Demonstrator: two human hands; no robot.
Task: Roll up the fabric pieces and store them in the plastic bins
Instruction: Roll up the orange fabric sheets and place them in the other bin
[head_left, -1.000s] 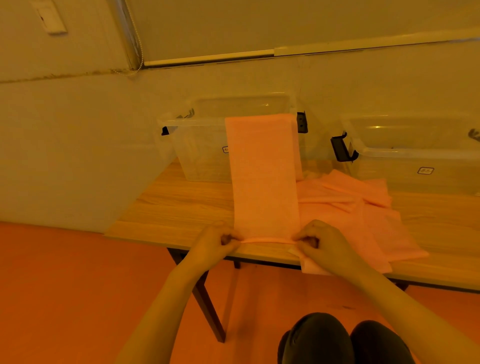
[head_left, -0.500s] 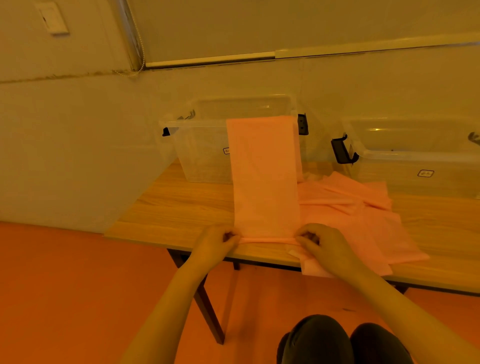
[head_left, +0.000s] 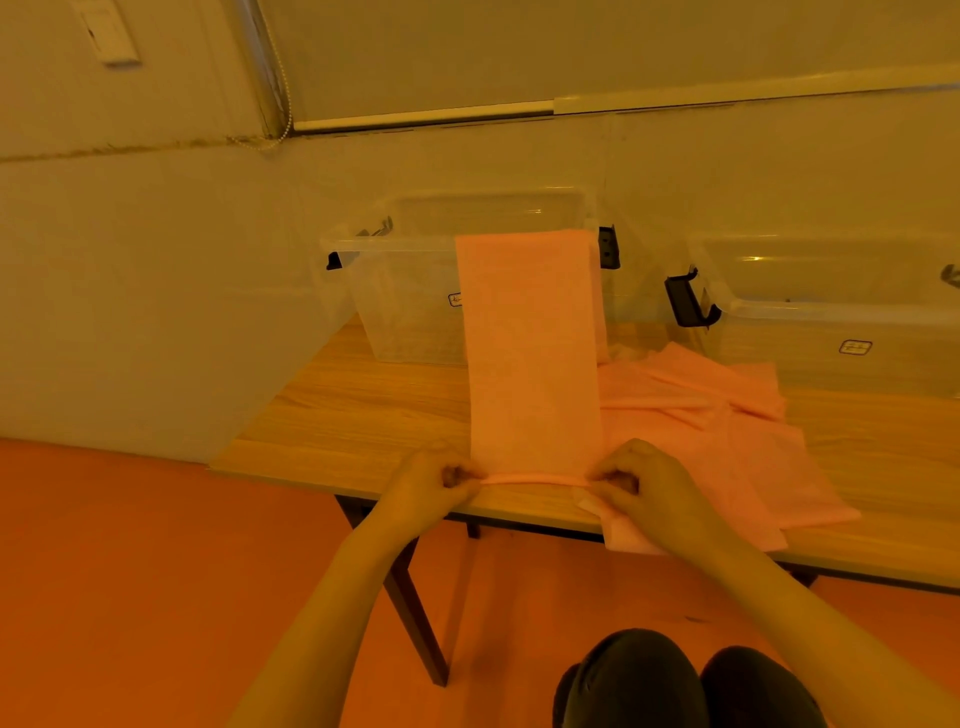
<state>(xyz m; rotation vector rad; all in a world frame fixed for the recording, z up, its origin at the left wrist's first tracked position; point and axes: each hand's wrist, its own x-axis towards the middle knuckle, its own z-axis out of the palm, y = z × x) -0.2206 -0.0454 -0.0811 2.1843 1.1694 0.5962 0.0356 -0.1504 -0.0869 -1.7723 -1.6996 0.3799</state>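
Pinching the fabric strip at its near rolled edge, left hand and right hand both clamped, roll slightly thicker than before

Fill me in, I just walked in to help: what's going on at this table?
A person is starting to roll a long pink fabric strip on the wooden table. The left hand and right hand each pinch an end of the thin first roll at the near edge. The strip's far end drapes over the left clear bin. More pink pieces wait beside it; the right bin looks empty.
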